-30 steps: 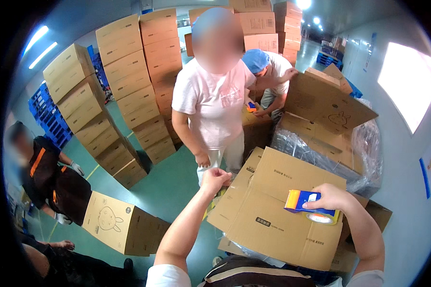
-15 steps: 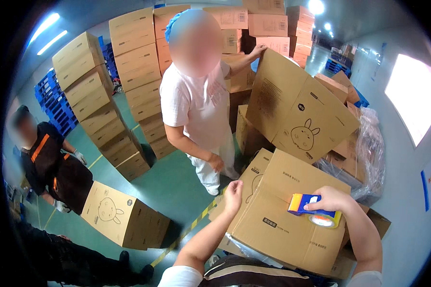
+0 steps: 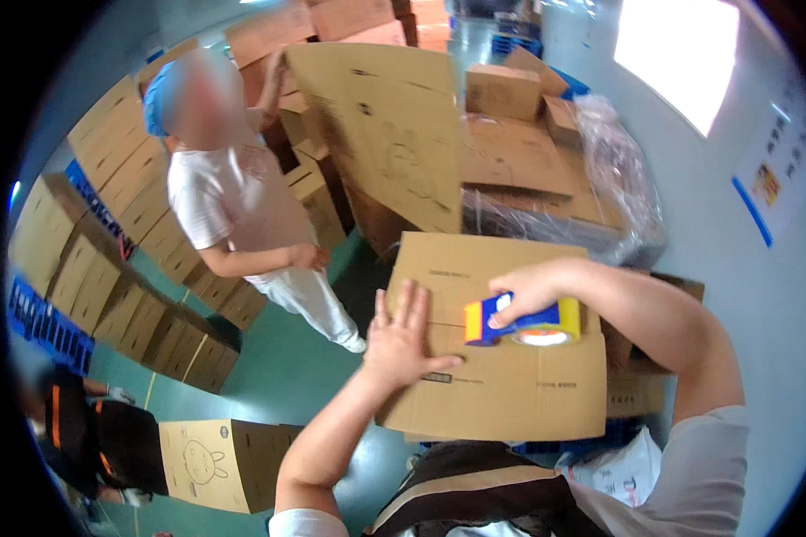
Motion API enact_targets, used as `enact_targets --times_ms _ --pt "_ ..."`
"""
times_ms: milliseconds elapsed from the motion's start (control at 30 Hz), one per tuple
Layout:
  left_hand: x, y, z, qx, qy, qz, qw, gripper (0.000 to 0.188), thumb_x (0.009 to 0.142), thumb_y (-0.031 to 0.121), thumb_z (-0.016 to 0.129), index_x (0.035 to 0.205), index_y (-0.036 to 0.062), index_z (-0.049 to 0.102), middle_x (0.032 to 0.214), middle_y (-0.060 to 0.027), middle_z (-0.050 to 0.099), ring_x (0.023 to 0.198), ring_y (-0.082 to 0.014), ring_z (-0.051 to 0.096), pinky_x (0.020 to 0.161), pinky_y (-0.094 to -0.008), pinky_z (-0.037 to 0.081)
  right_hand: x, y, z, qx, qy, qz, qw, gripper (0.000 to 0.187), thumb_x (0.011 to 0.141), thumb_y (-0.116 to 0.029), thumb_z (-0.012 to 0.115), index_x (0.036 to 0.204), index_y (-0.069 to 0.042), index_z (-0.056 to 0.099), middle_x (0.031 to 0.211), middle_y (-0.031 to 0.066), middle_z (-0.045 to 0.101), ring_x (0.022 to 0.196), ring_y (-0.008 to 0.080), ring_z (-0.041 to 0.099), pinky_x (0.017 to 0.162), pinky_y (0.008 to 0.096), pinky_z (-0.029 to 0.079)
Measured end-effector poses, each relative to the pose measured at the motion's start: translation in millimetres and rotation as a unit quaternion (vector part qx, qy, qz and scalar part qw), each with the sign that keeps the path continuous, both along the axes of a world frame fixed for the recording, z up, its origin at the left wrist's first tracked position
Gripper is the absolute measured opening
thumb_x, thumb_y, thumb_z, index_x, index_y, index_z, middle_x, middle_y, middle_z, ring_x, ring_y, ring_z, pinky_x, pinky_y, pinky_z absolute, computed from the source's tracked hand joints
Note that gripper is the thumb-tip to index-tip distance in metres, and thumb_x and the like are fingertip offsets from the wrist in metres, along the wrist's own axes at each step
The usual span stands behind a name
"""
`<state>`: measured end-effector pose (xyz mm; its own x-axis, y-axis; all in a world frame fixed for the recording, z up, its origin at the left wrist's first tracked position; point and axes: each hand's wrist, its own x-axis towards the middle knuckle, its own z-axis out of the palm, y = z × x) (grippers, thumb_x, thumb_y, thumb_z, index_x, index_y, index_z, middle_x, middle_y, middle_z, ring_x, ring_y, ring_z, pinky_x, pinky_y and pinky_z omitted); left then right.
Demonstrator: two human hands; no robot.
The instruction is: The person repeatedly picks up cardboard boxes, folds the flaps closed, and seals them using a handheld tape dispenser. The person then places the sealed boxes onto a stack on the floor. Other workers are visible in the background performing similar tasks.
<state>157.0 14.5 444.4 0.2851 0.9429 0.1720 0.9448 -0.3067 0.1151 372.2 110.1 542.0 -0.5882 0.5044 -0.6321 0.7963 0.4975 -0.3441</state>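
Observation:
A brown cardboard carton (image 3: 501, 407) lies right in front of me, its top flaps meeting in a seam across the middle. My left hand (image 3: 398, 342) rests open on the left part of this top, fingers spread and thumb stretched out. In my right hand (image 3: 530, 291) is a blue and yellow tape dispenser (image 3: 551, 318), gripped from above with its roll facing me. The dispenser is over the carton top near the seam; whether it touches the cardboard I cannot tell.
Beyond my carton, a co-worker (image 3: 233, 179) in a blue cap holds up a large flattened carton (image 3: 385, 134). Plastic-wrapped cardboard (image 3: 613, 170) is at the far right, by the wall. Stacked cartons (image 3: 166, 219) line the left. Another person (image 3: 107, 438) is beside a rabbit-printed carton (image 3: 201, 465).
My left hand has come down from above the carton's left edge and opened onto its top. My view has turned right. The co-worker's cardboard stands more upright.

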Motion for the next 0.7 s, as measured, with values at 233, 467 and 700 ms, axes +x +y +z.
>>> enact_targets --times_ms 233,467,700 --pt "-9 -2 11 -0.126 -0.063 0.021 0.990 0.113 0.060 0.058 0.068 0.137 -0.0021 0.013 0.145 -0.0199 0.005 0.122 -0.0344 0.038 0.090 -0.0392 0.043 44 -14 43 -0.042 -0.078 -0.008 0.996 0.068 0.074 -0.058 0.056 0.118 -0.006 0.046 0.107 0.0171 0.057 0.097 0.0277 0.056 0.081 0.0353 0.044" --pt "-10 0 11 -0.164 -0.083 0.016 0.983 0.115 0.059 0.054 0.072 0.140 0.0073 0.006 0.146 -0.0140 -0.001 0.129 -0.0305 0.027 0.100 -0.0396 0.034 206 -37 34 0.018 -0.175 -0.099 0.979 0.064 0.069 -0.057 0.062 0.113 -0.010 0.055 0.106 0.0141 0.060 0.097 0.0271 0.057 0.082 0.0364 0.045" --pt "-15 14 12 -0.161 -0.023 -0.030 0.986 0.120 0.057 0.065 0.066 0.140 0.0062 0.002 0.146 -0.0143 -0.004 0.124 -0.0356 0.033 0.092 -0.0418 0.042 237 -54 -26 0.034 -0.079 -0.179 0.980 0.060 0.066 -0.056 0.064 0.105 -0.009 0.060 0.097 0.0153 0.062 0.089 0.0276 0.060 0.077 0.0368 0.048"
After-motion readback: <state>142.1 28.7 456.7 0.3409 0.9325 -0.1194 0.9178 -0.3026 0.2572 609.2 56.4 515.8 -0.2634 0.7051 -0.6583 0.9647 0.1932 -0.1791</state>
